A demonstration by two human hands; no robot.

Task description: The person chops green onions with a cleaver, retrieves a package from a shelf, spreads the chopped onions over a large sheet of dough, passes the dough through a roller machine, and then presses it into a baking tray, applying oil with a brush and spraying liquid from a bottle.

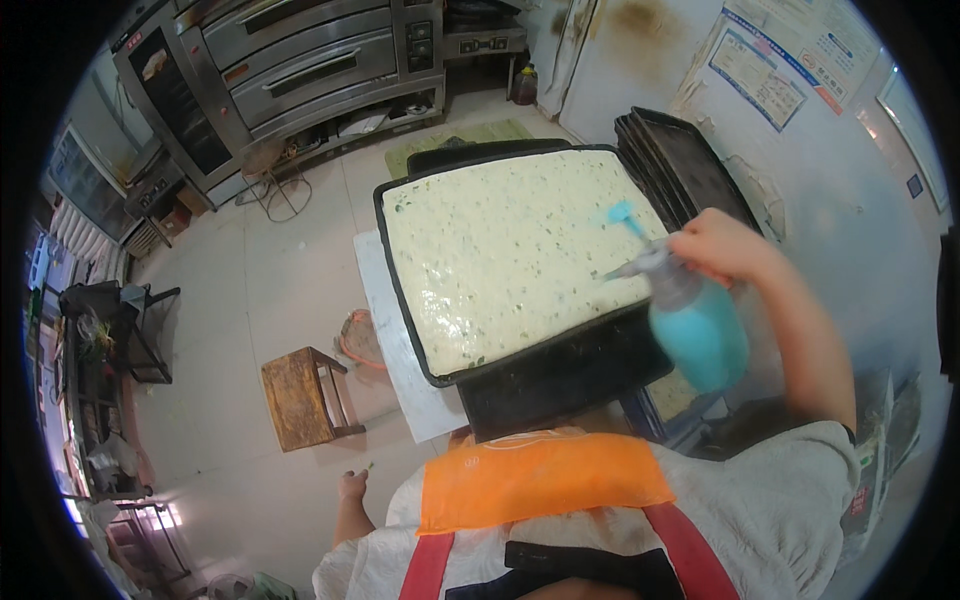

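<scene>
My right hand [722, 246] is wrapped round the neck of a spray bottle [700, 335] with a turquoise body and a greyish top. The bottle tilts over the right edge of a large black baking tray [405, 310]. A blurred turquoise piece [620, 212] shows by its head. Pale, glossy batter or dough flecked with green [510, 255] fills the tray to its rim. Low on the left, away from the tray, hangs my left hand [353, 486]. Its fingers look slightly apart, and a tiny yellow-green bit shows by the fingertips, held or behind them I cannot tell.
Another black tray [570, 375] lies under the filled one, on a pale-topped table [395, 350]. Dark trays [690, 165] lean stacked against the right wall. A wooden stool [300, 400] stands on the tiled floor at left. A steel deck oven [315, 75] is at the back.
</scene>
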